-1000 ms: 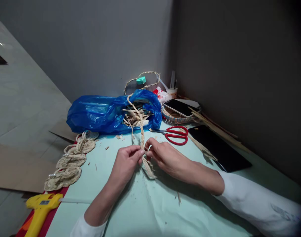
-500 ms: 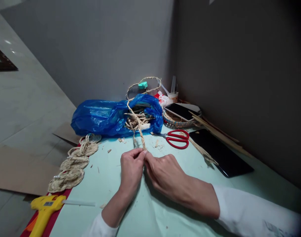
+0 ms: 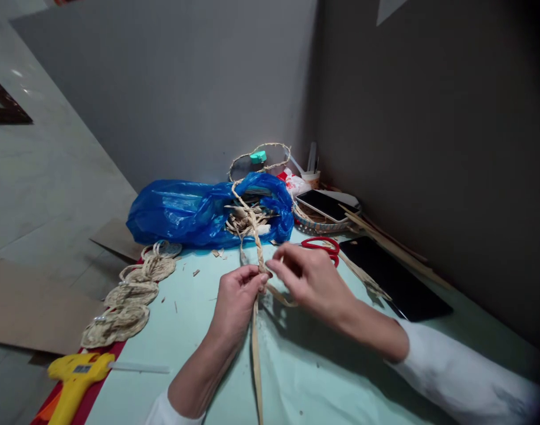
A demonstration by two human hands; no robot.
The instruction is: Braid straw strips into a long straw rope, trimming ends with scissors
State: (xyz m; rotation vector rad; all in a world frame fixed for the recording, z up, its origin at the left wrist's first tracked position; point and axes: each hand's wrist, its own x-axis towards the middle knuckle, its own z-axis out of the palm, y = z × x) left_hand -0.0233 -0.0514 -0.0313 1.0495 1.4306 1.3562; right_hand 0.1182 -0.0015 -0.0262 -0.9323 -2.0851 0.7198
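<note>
A braided straw cord (image 3: 258, 239) runs from the bag's mouth down toward me. My left hand (image 3: 238, 301) pinches the cord's lower end between thumb and fingers. Below that pinch a flat loose strand (image 3: 255, 360) hangs toward the table's near edge, and a second strand (image 3: 281, 297) bends off to the right. My right hand (image 3: 316, 283) is just right of the braid, its fingers curled and thumb close to the index finger. What lies between those fingertips is too small to make out. The cord's far part loops (image 3: 270, 144) above the bag.
A blue plastic bag (image 3: 176, 206) holds straw scraps. Red-handled scissors (image 3: 320, 241) lie partly behind my right hand. At right are a black tablet-like slab (image 3: 398, 283), a phone (image 3: 327, 205) and straw strips (image 3: 398, 248). Woven straw pieces (image 3: 130, 292) and a yellow glue gun (image 3: 77, 378) line the left.
My right hand has moved off the pinch, up and right, now covering part of the scissors. Two loose strands show below the braid. My left hand keeps its grip.
</note>
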